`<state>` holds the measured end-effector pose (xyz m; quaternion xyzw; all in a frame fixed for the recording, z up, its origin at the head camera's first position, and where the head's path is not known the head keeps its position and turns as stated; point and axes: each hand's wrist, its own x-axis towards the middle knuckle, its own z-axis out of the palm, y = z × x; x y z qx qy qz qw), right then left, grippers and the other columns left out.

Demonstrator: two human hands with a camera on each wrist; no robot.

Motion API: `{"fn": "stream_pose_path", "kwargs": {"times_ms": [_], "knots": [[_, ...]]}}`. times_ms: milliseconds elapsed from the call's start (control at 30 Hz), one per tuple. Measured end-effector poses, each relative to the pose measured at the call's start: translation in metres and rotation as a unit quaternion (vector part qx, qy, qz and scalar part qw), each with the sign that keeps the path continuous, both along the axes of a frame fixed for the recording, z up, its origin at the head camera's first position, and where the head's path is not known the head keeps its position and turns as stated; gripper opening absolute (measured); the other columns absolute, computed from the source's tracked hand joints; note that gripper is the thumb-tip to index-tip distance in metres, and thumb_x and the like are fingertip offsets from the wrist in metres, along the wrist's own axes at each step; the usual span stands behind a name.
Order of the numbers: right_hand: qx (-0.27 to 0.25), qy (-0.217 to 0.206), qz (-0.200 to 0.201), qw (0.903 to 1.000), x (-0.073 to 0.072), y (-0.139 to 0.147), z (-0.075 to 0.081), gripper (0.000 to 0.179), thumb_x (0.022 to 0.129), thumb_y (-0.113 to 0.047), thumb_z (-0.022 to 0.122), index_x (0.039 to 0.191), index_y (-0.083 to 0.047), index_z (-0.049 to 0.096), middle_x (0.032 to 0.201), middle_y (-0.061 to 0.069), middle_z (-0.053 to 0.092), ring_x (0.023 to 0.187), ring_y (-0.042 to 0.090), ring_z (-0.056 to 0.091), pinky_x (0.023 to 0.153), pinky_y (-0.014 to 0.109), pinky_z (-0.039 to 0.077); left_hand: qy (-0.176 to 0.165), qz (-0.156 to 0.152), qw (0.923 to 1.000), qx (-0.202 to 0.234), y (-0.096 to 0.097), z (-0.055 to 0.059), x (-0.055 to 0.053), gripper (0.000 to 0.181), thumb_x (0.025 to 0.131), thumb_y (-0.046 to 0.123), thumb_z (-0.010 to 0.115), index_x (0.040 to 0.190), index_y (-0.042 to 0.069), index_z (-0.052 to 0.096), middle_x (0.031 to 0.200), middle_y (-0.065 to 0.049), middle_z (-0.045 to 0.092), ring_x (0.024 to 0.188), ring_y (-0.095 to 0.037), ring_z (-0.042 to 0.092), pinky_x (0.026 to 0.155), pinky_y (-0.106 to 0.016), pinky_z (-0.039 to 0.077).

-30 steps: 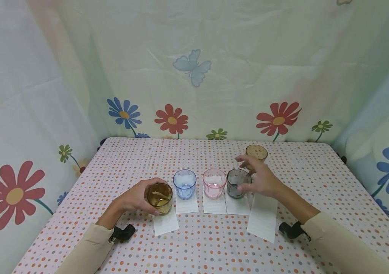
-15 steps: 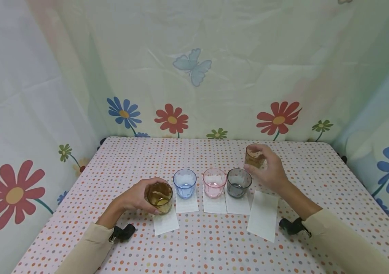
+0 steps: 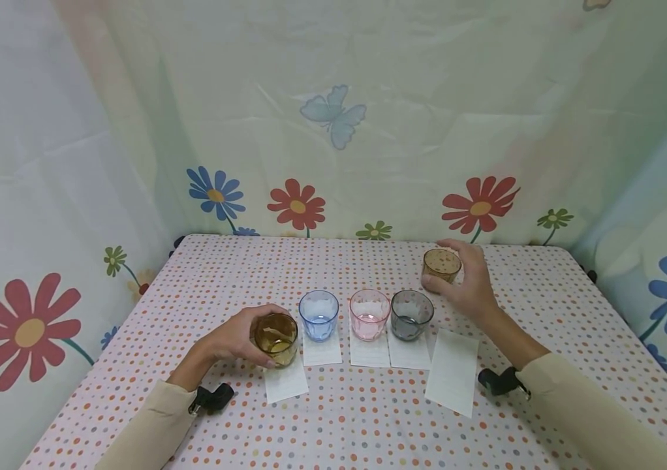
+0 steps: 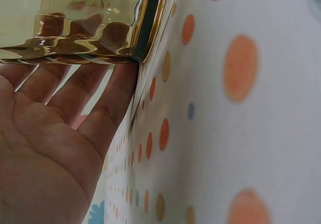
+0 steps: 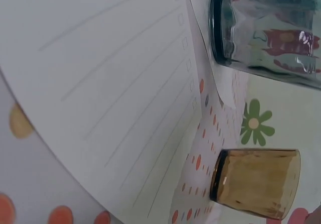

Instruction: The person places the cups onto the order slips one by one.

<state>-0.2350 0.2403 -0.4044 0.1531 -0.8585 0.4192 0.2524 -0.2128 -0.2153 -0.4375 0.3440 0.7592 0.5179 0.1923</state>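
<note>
A dark amber glass (image 3: pixel 276 336) sits in my left hand (image 3: pixel 233 336); thumb and fingers curl round its sides. Fingers (image 4: pixel 95 91) lie behind this glass (image 4: pixel 70 23) in the left wrist view, close to the table. Farther back on the right stands a lighter amber glass (image 3: pixel 442 262). My right hand (image 3: pixel 471 284) is at its right side, thumb in front and fingers spread behind; contact is hard to tell. In the right wrist view that glass (image 5: pixel 258 181) shows upright, with only a sliver of skin at the corner.
Blue glass (image 3: pixel 318 316), pink glass (image 3: pixel 369 315) and grey glass (image 3: pixel 412 315) stand in a row between the hands, each with a paper slip under it. A lined paper slip (image 3: pixel 453 372) lies bare on the right. Another slip (image 3: pixel 286 385) pokes out below the left glass.
My right hand has moved back and right, from over the grey glass to the lighter amber glass; its fingers now reach behind that glass. The left hand and the glasses stay put.
</note>
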Motion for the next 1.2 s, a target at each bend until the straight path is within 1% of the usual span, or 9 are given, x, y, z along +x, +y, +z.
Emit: {"fn": "stream_pose_path", "kwargs": {"times_ms": [167, 333, 400, 567, 700, 867, 1033, 1200], "knots": [[-0.012, -0.039, -0.009, 0.9991, -0.005, 0.003, 0.0, 0.074, 0.081, -0.012, 0.084, 0.145, -0.005, 0.047, 0.149, 0.022, 0.043, 0.14, 0.044, 0.033, 0.11, 0.075, 0.023, -0.002, 0.003, 1.0, -0.003, -0.001, -0.001, 0.001, 0.08, 0.068, 0.012, 0.093, 0.139, 0.008, 0.055, 0.132, -0.013, 0.062, 0.121, -0.034, 0.057, 0.099, -0.034, 0.051], [-0.022, -0.082, -0.023, 0.9961, -0.011, 0.006, 0.001, 0.083, 0.082, -0.011, 0.084, 0.152, -0.005, 0.039, 0.158, 0.023, 0.033, 0.145, 0.047, 0.026, 0.112, 0.075, 0.02, -0.001, 0.002, 1.0, 0.002, -0.001, -0.001, 0.001, 0.081, 0.068, 0.012, 0.093, 0.139, 0.007, 0.055, 0.132, -0.013, 0.062, 0.122, -0.035, 0.057, 0.099, -0.035, 0.052], [-0.03, -0.103, -0.033, 0.9937, -0.014, 0.007, 0.0, 0.086, 0.083, -0.011, 0.083, 0.154, -0.006, 0.036, 0.159, 0.023, 0.03, 0.147, 0.047, 0.025, 0.112, 0.075, 0.021, -0.001, 0.002, 1.0, 0.002, -0.001, -0.001, 0.001, 0.081, 0.068, 0.012, 0.093, 0.139, 0.007, 0.055, 0.132, -0.013, 0.062, 0.121, -0.034, 0.057, 0.099, -0.035, 0.052], [-0.076, -0.15, -0.061, 0.9838, -0.018, 0.007, 0.0, 0.094, 0.082, -0.011, 0.084, 0.158, -0.009, 0.029, 0.162, 0.019, 0.03, 0.149, 0.044, 0.023, 0.111, 0.072, 0.025, -0.003, 0.003, 1.0, 0.002, -0.001, -0.001, 0.0, 0.081, 0.068, 0.011, 0.093, 0.139, 0.007, 0.055, 0.132, -0.013, 0.062, 0.121, -0.034, 0.057, 0.098, -0.034, 0.052], [-0.103, -0.162, -0.074, 0.9786, -0.022, 0.006, -0.001, 0.096, 0.082, -0.01, 0.085, 0.159, -0.009, 0.027, 0.163, 0.015, 0.03, 0.148, 0.042, 0.024, 0.112, 0.069, 0.03, -0.003, 0.002, 1.0, 0.003, -0.001, 0.0, 0.0, 0.08, 0.068, 0.011, 0.093, 0.139, 0.007, 0.055, 0.132, -0.014, 0.062, 0.121, -0.035, 0.057, 0.098, -0.035, 0.053], [-0.112, -0.181, -0.078, 0.974, -0.028, 0.009, -0.004, 0.097, 0.082, -0.013, 0.085, 0.159, -0.009, 0.025, 0.164, 0.014, 0.029, 0.146, 0.042, 0.028, 0.111, 0.065, 0.035, -0.001, -0.002, 1.0, 0.004, -0.001, 0.0, 0.0, 0.08, 0.069, 0.011, 0.093, 0.139, 0.007, 0.055, 0.133, -0.014, 0.062, 0.122, -0.036, 0.057, 0.099, -0.036, 0.052], [-0.111, -0.211, -0.077, 0.9682, -0.032, 0.01, -0.006, 0.098, 0.083, -0.013, 0.083, 0.16, -0.009, 0.023, 0.164, 0.015, 0.028, 0.145, 0.042, 0.029, 0.11, 0.062, 0.038, -0.005, -0.002, 1.0, 0.005, 0.0, 0.0, 0.0, 0.08, 0.068, 0.012, 0.092, 0.139, 0.007, 0.055, 0.133, -0.014, 0.062, 0.122, -0.036, 0.057, 0.099, -0.037, 0.052], [-0.111, -0.233, -0.077, 0.963, -0.034, 0.01, -0.009, 0.096, 0.085, -0.014, 0.08, 0.16, -0.007, 0.022, 0.162, 0.02, 0.029, 0.144, 0.044, 0.031, 0.112, 0.061, 0.037, -0.006, -0.002, 1.0, 0.007, 0.0, 0.001, 0.0, 0.08, 0.068, 0.011, 0.092, 0.139, 0.007, 0.055, 0.133, -0.014, 0.062, 0.122, -0.036, 0.057, 0.098, -0.038, 0.053]]}}
